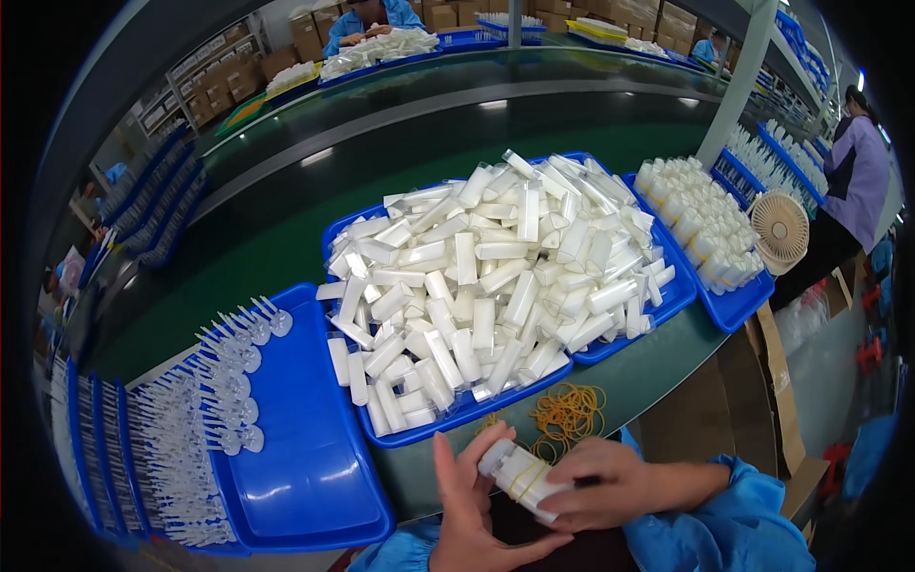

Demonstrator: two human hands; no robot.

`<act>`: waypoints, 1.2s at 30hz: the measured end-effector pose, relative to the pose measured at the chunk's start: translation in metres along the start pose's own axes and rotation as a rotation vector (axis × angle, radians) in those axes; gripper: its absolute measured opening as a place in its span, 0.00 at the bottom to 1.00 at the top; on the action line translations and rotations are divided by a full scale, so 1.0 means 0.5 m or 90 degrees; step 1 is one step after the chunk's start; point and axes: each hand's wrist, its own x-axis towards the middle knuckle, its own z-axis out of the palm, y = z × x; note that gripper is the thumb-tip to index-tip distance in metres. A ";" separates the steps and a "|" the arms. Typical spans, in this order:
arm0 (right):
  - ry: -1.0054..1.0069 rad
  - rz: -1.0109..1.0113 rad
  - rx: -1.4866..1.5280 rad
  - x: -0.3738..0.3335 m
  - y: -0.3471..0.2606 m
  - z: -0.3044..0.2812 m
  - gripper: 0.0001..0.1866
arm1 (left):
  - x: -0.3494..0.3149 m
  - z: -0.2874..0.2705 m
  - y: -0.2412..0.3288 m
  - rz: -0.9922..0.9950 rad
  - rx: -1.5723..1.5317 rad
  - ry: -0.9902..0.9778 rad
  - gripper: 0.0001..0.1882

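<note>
In my head view, my right hand (pixel 610 477) is clamped on a banded white bundle (pixel 515 477); my left hand (pixel 472 520) has its fingers spread around the bundle's far end. Beyond, blue trays (pixel 679 297) brim with loose white pieces (pixel 465 259); the right tray (pixel 739 303) holds upright bundles (pixel 696 224), the left tray (pixel 295 429) clear stemmed parts (pixel 238 383).

You are facing a green table (pixel 648 372); cardboard boxes (pixel 307 40) are standing beyond, a grey post (pixel 741 86) is rising, grey floor (pixel 822 348) is showing rightward.
</note>
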 end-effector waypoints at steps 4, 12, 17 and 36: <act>-0.024 -0.100 -0.054 -0.018 0.009 0.018 0.19 | -0.014 0.010 -0.012 -0.035 -0.012 0.052 0.69; 0.017 -0.161 -0.143 -0.021 0.014 0.028 0.19 | -0.027 0.004 -0.036 0.030 0.107 0.030 0.68; 0.030 -0.171 -0.160 -0.025 0.015 0.021 0.18 | 0.019 0.023 0.002 0.091 0.209 0.072 0.48; 0.462 0.526 -0.941 -0.232 0.213 -0.675 0.19 | -0.128 -0.340 0.149 -0.134 1.041 0.191 0.17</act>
